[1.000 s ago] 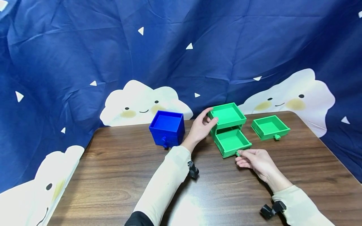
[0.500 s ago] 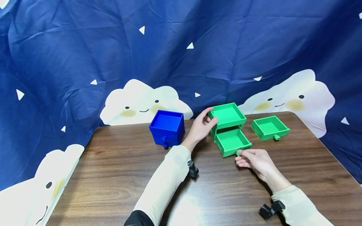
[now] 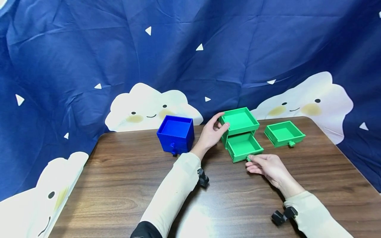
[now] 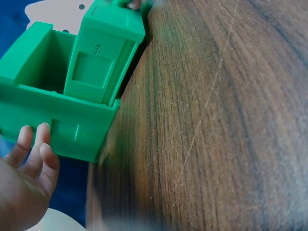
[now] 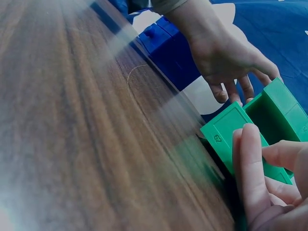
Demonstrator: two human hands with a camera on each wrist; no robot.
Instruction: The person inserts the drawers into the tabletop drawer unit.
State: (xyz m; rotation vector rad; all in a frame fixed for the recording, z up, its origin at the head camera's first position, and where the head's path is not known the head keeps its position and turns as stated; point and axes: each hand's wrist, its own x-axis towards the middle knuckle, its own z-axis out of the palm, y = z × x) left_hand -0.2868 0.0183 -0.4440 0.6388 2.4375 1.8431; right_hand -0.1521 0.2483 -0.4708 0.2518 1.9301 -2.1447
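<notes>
A green mini drawer cabinet (image 3: 240,121) with a tray-like top stands near the table's back edge. Its lower drawer (image 3: 243,146) is pulled partway out. My left hand (image 3: 209,135) holds the cabinet's left side, thumb at the front corner and index finger farther back along the top edge. My right hand (image 3: 270,168) pinches the small drawer knob (image 3: 248,158) between thumb and fingers. In the left wrist view the drawer's side (image 4: 94,67) slants out of the cabinet. The right wrist view shows the drawer front (image 5: 226,130), with the knob hidden behind the fingers.
A separate green drawer (image 3: 284,134) with a knob lies right of the cabinet. To the left stands a blue drawer cabinet (image 3: 176,136), its drawers pushed in. All rest on a brown wooden table (image 3: 125,185), with a blue cloud-patterned cloth (image 3: 178,59) behind.
The right hand has moved slightly back toward the cabinet, and the lower drawer has slid a little farther in. The left hand stays in place on the cabinet.
</notes>
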